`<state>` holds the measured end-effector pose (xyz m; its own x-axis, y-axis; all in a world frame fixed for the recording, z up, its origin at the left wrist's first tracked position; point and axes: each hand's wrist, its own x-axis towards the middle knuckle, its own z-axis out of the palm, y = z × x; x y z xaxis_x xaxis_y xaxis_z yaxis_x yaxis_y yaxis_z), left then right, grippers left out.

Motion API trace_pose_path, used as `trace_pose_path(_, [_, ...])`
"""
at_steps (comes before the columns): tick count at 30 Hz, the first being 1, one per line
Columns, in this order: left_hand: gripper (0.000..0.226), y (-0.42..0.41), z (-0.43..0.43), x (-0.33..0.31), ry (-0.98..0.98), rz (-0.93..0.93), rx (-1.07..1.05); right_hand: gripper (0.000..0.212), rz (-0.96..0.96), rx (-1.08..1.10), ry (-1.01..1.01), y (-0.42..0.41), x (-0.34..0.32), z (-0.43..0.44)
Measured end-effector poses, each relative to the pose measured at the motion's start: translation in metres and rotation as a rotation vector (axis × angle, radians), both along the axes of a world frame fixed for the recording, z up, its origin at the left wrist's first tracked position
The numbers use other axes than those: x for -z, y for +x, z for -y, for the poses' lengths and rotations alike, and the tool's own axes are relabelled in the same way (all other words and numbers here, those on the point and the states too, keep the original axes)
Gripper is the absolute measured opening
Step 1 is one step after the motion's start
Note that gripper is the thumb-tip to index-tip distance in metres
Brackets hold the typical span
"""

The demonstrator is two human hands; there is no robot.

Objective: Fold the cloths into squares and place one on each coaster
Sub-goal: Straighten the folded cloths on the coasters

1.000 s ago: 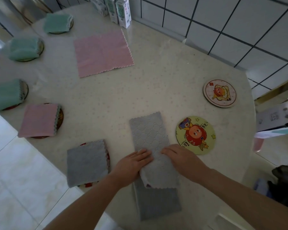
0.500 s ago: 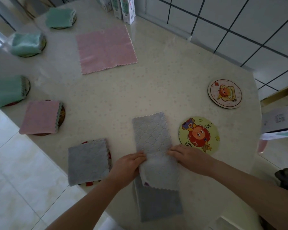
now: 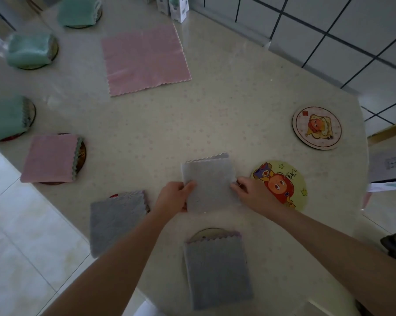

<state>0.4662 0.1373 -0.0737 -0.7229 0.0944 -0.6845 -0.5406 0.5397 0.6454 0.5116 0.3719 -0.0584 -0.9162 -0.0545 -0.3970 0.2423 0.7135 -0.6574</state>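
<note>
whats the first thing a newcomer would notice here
At the near centre, the left hand and right hand grip opposite sides of a folded grey cloth. Right of it, two cartoon coasters lie uncovered: a yellow coaster beside the right hand and a pale coaster farther back. On the far side, a pink cloth lies spread flat, not yet folded.

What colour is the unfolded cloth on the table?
The unfolded cloth is pink, seen best in the head view.
</note>
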Motion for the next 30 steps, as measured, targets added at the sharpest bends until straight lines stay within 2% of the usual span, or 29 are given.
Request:
trace_pose_path(6, [0.04, -0.009, -0.004, 0.002, 0.001, 0.102, -0.041, 0.042, 0.108, 0.055, 0.12, -0.017, 0.006, 0.007])
trace_pose_path(12, [0.04, -0.015, -0.006, -0.007, -0.001, 0.149, -0.027, 0.041, 0.109, 0.218, 0.025, -0.036, 0.002, 0.014])
trace_pose_path(16, [0.046, -0.016, -0.007, -0.008, 0.003, 0.161, -0.035, 0.022, 0.042, 0.336, -0.057, -0.054, 0.001, 0.02])
trace_pose_path(20, [0.054, -0.02, -0.01, -0.008, -0.035, 0.181, -0.039, 0.015, -0.04, 0.309, -0.037, -0.065, 0.002, 0.02])
trace_pose_path(23, [0.057, -0.023, -0.012, -0.008, -0.065, 0.175, -0.036, 0.014, -0.022, 0.292, -0.004, -0.068, 0.008, 0.02])
trace_pose_path(30, [0.048, -0.02, -0.013, -0.009, -0.094, 0.159, -0.057, 0.02, -0.016, 0.25, 0.193, -0.073, 0.013, 0.021])
